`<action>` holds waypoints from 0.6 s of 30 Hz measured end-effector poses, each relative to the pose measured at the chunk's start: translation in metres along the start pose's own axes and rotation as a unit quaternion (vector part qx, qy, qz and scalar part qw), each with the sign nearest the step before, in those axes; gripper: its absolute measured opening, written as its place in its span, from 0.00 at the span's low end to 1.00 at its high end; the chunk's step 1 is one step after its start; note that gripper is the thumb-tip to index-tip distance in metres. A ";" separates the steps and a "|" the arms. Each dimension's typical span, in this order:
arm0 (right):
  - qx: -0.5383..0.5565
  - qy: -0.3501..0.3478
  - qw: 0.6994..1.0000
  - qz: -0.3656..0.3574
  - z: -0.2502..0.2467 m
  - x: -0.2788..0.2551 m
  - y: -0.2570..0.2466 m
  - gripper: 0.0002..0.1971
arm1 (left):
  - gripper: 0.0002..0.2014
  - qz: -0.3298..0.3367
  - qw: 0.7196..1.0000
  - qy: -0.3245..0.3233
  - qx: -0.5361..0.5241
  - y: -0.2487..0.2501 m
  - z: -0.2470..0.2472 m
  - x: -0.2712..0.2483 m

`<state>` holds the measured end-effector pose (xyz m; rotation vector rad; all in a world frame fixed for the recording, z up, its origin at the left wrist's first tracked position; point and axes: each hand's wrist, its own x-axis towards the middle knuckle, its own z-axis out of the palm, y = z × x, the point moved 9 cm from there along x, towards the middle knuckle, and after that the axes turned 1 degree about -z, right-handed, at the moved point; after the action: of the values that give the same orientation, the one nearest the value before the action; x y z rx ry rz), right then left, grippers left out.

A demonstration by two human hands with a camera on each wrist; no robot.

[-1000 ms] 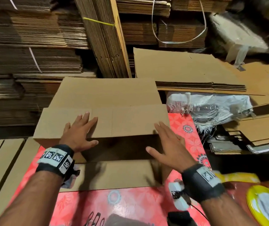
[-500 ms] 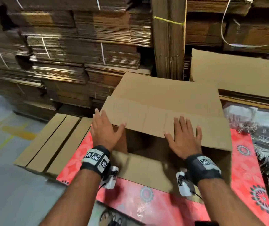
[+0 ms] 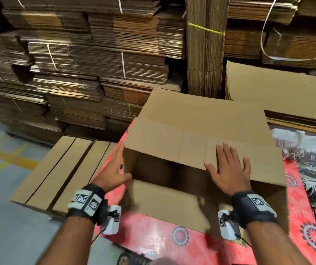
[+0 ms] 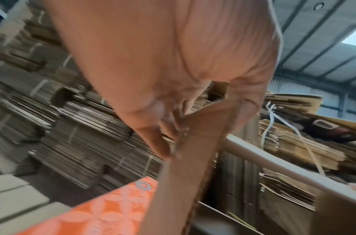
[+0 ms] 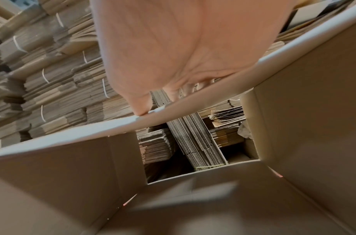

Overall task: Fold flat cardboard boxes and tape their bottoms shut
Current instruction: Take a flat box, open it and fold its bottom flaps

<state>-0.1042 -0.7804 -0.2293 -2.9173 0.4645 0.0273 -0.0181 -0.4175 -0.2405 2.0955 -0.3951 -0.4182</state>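
The cardboard box [image 3: 201, 134] lies on its side on the red patterned table [image 3: 172, 243], its open end facing the person and its upper flap [image 3: 182, 148] jutting out over that opening. The right hand [image 3: 228, 169] lies flat on this flap with all 5 fingers spread, gripping nothing. The left hand [image 3: 113, 173] presses straight fingers against the box's left wall, its thumb seemingly hooked over the wall's near edge, though blur makes that uncertain.
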 end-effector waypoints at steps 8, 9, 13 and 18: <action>0.011 0.028 0.999 -0.020 0.015 0.011 -0.073 0.38 | 0.30 -0.073 0.978 0.097 -0.168 -0.057 -0.075 -0.033; 0.018 0.026 0.999 -0.025 0.021 0.013 -0.089 0.38 | 0.28 -0.094 0.971 0.120 -0.187 -0.070 -0.083 -0.034; 0.021 0.000 0.998 -0.052 0.067 0.018 -0.152 0.38 | 0.24 -0.212 0.936 0.201 -0.197 -0.140 -0.116 -0.042; -0.018 -0.181 0.981 -0.060 0.196 0.002 -0.196 0.40 | 0.10 -0.304 0.940 0.067 0.142 -0.208 -0.113 -0.043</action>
<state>-0.0397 -0.5618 -0.3865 -2.8754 0.2285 0.5433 0.0181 -0.2079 -0.3536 2.4958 0.3087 -0.5954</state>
